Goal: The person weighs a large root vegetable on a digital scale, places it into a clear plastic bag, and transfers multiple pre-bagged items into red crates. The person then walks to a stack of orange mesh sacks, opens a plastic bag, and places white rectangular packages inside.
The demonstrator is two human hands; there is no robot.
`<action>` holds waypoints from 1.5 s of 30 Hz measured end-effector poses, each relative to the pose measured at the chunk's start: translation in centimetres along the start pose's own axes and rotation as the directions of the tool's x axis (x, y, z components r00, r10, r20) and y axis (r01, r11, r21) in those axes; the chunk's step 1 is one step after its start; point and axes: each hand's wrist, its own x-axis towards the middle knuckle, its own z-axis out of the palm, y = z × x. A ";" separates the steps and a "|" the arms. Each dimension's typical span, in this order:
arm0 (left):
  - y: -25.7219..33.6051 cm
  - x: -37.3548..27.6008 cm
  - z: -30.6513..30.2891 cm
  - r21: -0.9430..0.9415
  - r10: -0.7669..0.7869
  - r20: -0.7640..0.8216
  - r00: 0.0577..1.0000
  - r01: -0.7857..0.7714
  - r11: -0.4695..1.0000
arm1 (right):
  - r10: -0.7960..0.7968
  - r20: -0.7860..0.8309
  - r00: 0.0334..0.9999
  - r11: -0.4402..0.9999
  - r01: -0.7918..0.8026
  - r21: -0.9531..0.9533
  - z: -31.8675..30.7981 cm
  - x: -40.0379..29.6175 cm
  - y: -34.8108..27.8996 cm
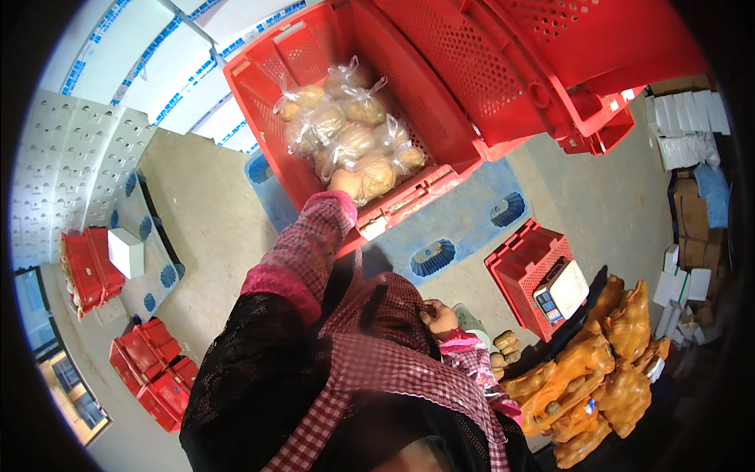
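Observation:
My left hand [347, 182] reaches down into a large red plastic crate [407, 112], against a round yellow-brown vegetable, perhaps a pumpkin, in a clear plastic bag [377, 177]. Its fingers are hidden, so I cannot tell whether they grip the bag. Several similar knotted bags [354, 141] lie together in the crate. My right hand [439, 318] rests by my checked apron [383, 354] with its fingers curled; nothing shows in it. Just beyond that hand, loose ribbed brown vegetables [506, 348] sit beside the sleeve.
The crate stands on a blue plastic pallet [377, 253], with more red crates [489, 71] to its right. A digital scale [563, 292] sits on a smaller red crate [519, 271]. Orange sacks [590, 366] lie at lower right. White boxes [159, 53] are stacked at upper left.

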 end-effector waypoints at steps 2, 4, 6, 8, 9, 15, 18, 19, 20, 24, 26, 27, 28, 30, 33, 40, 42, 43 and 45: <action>-2.6 0.8 1.7 0.086 -0.121 0.049 0.991 0.117 0.989 | 0.061 0.030 0.998 0.993 -0.058 -0.101 -0.7 -0.4 -0.5; -3.5 0.7 2.7 0.045 -0.016 0.027 1.000 0.014 0.999 | 0.043 0.020 0.999 0.997 -0.041 -0.062 -0.9 -0.4 0.9; -3.2 0.2 3.1 0.093 0.051 0.060 0.997 -0.056 0.994 | 0.044 0.021 0.999 0.994 -0.042 -0.103 -1.0 -0.4 1.8; 1.0 -2.9 0.8 0.161 0.071 0.127 0.989 -0.091 0.983 | 0.129 0.039 0.991 0.991 -0.127 -0.051 -1.2 -0.3 0.8; 2.7 -4.2 -0.6 0.205 0.052 0.163 0.985 -0.085 0.975 | 0.160 0.056 0.986 0.987 -0.159 -0.027 -1.1 -0.3 0.3; -2.8 -5.4 0.3 0.352 0.230 0.095 0.968 -0.249 0.902 | 0.128 0.094 0.987 0.988 -0.135 0.080 -0.8 1.5 3.8; -4.1 -8.0 -1.2 0.220 0.234 0.158 0.959 -0.265 0.939 | 0.167 0.068 0.984 0.943 -0.179 0.280 -1.6 1.5 3.6; -4.0 -10.0 -1.9 0.184 0.349 0.099 0.932 -0.362 0.914 | 0.187 0.045 0.981 0.939 -0.192 0.286 -1.8 1.5 5.4; -3.8 -12.1 -2.8 0.154 0.457 0.035 0.889 -0.456 0.876 | 0.221 0.059 0.973 0.943 -0.229 0.243 -2.5 1.8 7.2; -5.8 -21.0 -4.2 0.106 0.504 -0.118 0.855 -0.494 0.863 | 0.361 0.034 0.932 0.921 -0.362 0.145 -5.3 0.3 10.5; -10.5 -24.1 -3.2 0.041 0.370 0.017 0.929 -0.371 0.928 | 0.414 0.027 0.910 0.893 -0.412 0.180 -6.8 -1.4 10.9; -12.7 -25.4 -2.7 0.060 0.324 0.113 0.939 -0.332 0.941 | 0.402 0.031 0.915 0.904 -0.402 0.146 -7.3 -1.6 13.0; -13.3 -27.5 -2.2 0.107 0.294 0.153 0.943 -0.312 0.944 | 0.412 0.012 0.911 0.897 -0.408 0.171 -7.8 -2.2 14.4; -13.1 -30.9 -1.2 0.230 0.286 0.197 0.938 -0.328 0.916 | 0.428 -0.014 0.904 0.878 -0.411 0.247 -8.4 -3.3 16.3; -10.8 -34.8 1.4 0.276 0.289 0.297 0.910 -0.371 0.886 | 0.421 -0.034 0.907 0.809 -0.358 0.467 -8.6 -5.9 18.9; -3.0 -35.6 8.6 0.280 0.169 0.729 0.663 -0.514 0.811 | 0.502 -0.312 0.806 0.701 -0.169 0.693 -3.5 -11.5 30.9; -3.6 -34.2 12.5 0.228 0.118 0.844 0.522 -0.549 0.804 | 0.560 -0.337 0.757 0.682 -0.192 0.705 -0.7 -14.3 34.9; -5.2 -32.7 14.7 0.182 0.099 0.882 0.460 -0.527 0.830 | 0.540 -0.327 0.775 0.635 -0.121 0.763 -0.4 -17.1 33.9; 4.1 -36.6 20.7 -0.034 0.082 0.992 0.098 -0.412 0.910 | 0.667 -0.326 0.670 0.516 -0.100 0.850 2.2 -19.2 37.5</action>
